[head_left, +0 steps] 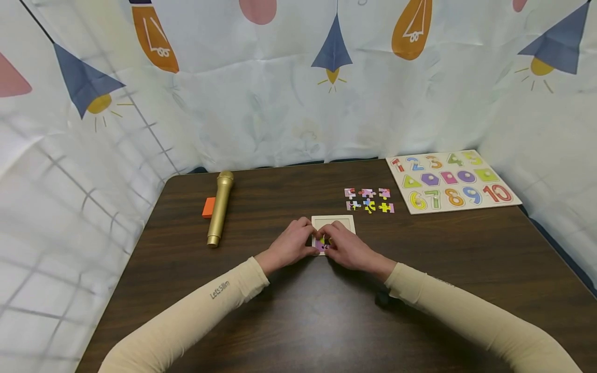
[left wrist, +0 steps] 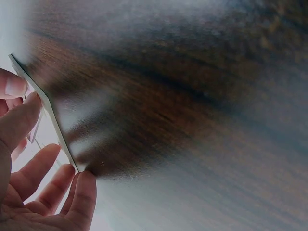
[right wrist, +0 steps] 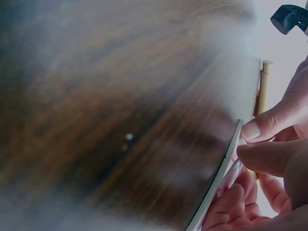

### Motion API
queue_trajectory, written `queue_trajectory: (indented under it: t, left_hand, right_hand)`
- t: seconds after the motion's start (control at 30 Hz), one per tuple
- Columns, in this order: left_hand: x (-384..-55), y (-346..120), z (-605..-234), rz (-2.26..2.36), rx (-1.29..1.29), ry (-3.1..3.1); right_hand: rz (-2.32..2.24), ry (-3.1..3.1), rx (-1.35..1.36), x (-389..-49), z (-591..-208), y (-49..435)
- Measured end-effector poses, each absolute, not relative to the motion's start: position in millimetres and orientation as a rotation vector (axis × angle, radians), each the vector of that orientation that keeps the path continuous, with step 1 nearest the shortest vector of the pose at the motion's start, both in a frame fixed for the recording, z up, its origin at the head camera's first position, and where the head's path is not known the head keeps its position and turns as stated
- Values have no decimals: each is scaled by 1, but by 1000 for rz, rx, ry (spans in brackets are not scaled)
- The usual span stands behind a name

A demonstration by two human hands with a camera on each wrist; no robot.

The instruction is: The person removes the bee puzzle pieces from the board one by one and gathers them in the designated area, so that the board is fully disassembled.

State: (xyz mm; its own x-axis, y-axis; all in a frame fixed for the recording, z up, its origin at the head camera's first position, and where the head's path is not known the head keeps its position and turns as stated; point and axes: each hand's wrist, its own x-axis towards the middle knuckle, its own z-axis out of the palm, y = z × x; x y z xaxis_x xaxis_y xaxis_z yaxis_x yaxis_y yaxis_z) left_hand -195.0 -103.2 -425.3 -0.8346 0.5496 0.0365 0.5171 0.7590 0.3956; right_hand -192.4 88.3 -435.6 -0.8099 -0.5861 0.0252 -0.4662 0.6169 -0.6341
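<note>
A small pale puzzle tray (head_left: 333, 220) lies on the dark wooden table, with pink and yellow puzzle pieces (head_left: 321, 245) at its near left. My left hand (head_left: 295, 242) grips the tray's left side, its thumb by the near edge and several fingertips along the rim, as the left wrist view shows. Over the tray's near right, my right hand (head_left: 347, 246) pinches a tilted puzzle piece (right wrist: 232, 175) between thumb and fingers. Both hands' fingertips come close together above the tray and hide much of the picture in it.
Several loose jigsaw pieces (head_left: 367, 192) lie in two rows beyond the tray. A number-and-shape board (head_left: 438, 181) sits at the far right. To the left lies a gold microphone (head_left: 220, 210) beside an orange block (head_left: 208, 207). A patterned curtain (head_left: 280, 114) borders the table's back.
</note>
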Motion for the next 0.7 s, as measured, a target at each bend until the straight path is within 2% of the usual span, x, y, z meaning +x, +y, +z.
queue_trajectory:
  t: [0.43,0.7]
  left_hand:
    - [-194,-104,-424,577,891,2874]
    - [-194,-104,-424,573,904,2876]
  right_hand:
    - [-1175,2569,-698,-203,-439,91]
    - [-981,2618,-851,-203,-437,92]
